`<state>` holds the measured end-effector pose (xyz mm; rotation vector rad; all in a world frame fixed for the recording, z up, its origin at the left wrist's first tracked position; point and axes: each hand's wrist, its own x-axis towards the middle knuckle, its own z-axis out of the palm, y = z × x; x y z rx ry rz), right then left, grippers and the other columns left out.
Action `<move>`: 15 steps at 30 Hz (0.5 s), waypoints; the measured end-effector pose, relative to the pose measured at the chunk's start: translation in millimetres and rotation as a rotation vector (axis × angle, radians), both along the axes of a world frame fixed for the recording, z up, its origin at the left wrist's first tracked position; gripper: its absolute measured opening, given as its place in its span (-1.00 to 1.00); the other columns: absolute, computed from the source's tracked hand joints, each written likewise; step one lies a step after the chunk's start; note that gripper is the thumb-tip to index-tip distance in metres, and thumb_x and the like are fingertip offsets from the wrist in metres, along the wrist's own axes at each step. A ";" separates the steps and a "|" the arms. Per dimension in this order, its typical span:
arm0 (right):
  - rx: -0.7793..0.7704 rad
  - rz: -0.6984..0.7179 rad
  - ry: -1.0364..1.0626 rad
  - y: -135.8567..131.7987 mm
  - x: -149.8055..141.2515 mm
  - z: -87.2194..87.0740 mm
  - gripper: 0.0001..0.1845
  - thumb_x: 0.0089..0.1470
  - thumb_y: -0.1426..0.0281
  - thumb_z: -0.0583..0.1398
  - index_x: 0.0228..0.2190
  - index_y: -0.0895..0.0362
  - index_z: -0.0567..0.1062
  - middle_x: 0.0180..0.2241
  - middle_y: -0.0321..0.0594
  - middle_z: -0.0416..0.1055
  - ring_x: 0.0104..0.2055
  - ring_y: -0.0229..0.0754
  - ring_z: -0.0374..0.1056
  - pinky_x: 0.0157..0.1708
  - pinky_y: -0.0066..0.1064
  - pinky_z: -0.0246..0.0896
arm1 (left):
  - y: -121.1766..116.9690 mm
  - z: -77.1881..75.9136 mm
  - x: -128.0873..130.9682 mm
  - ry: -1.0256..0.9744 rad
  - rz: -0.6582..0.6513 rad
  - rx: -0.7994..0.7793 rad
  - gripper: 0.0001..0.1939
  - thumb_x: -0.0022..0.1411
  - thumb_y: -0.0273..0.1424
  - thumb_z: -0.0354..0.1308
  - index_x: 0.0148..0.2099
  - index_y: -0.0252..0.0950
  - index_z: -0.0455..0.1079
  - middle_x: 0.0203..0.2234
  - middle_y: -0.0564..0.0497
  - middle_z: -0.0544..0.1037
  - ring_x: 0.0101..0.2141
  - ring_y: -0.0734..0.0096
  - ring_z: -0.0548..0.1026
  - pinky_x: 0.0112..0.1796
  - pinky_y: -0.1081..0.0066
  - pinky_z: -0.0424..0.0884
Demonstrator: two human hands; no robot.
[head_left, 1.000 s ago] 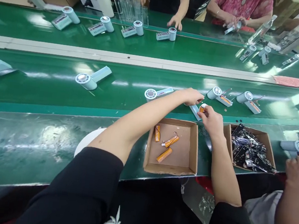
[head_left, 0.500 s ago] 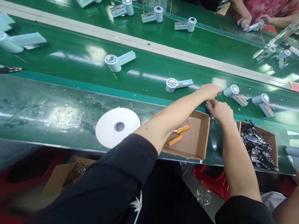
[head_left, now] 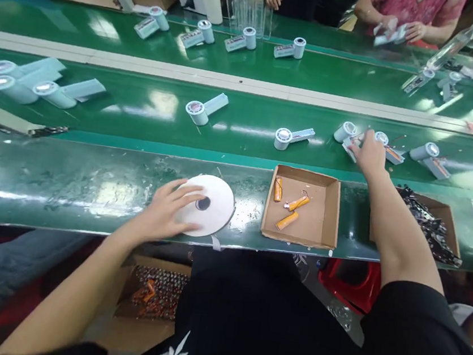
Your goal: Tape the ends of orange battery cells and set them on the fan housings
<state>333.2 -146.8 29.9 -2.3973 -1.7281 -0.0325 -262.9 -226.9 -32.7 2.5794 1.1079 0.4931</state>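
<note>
My left hand [head_left: 173,207] reaches over a white roll of tape [head_left: 218,207] lying flat on the bench, fingers spread and touching its left side. My right hand [head_left: 369,153] is over the green belt, its fingers closed on the handle of a light-blue handheld fan housing [head_left: 345,132]. Right beside that hand stands another fan housing [head_left: 394,155] with an orange battery in its handle; its round head is partly covered by my fingers. A similar fan housing [head_left: 429,152] lies further right. Between my arms, a cardboard box [head_left: 322,210] holds three orange batteries [head_left: 287,221].
Behind my right forearm is a box of black circuit parts [head_left: 431,225]. More fan housings [head_left: 196,112] sit along the near belt [head_left: 148,127], several bunched at left. A pale divider [head_left: 239,81] separates the far belt. Across it, a co-worker's hands [head_left: 414,32] hold something pale.
My left hand has left the belt and come down to the white roll. My right hand has moved slightly right and up, with a fan housing now at its fingers. The view has shifted.
</note>
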 end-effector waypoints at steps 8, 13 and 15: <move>0.144 0.527 0.271 -53.0 -105.8 31.2 -0.78 0.40 0.23 0.29 -0.05 0.09 0.56 -0.05 -0.05 0.66 -0.06 -0.03 0.57 0.02 -0.19 0.40 | -30.1 0.4 8.1 0.352 0.100 -0.155 -0.17 0.17 -0.21 0.46 0.45 -0.12 0.36 0.50 -0.23 0.22 0.46 -0.64 0.03 0.25 -0.58 0.25; -0.035 0.758 0.648 -131.0 -167.2 45.7 -0.72 0.39 0.13 0.27 -0.22 0.05 0.65 -0.29 -0.22 0.70 -0.31 -0.12 0.63 -0.32 -0.35 0.44 | -27.7 31.6 42.1 0.192 0.038 -0.104 -0.27 0.20 -0.20 0.45 0.35 -0.22 0.36 0.43 -0.26 0.29 0.43 -0.40 0.12 0.31 -0.32 0.36; -0.183 0.727 0.888 -162.8 -189.3 41.0 -0.67 0.38 0.09 0.29 -0.07 0.07 0.64 -0.27 -0.22 0.72 -0.35 -0.15 0.64 -0.35 -0.40 0.48 | -43.3 37.8 54.9 0.022 0.103 0.061 -0.26 0.23 -0.16 0.44 0.36 -0.22 0.28 0.34 -0.28 0.37 0.40 -0.31 0.19 0.33 -0.27 0.35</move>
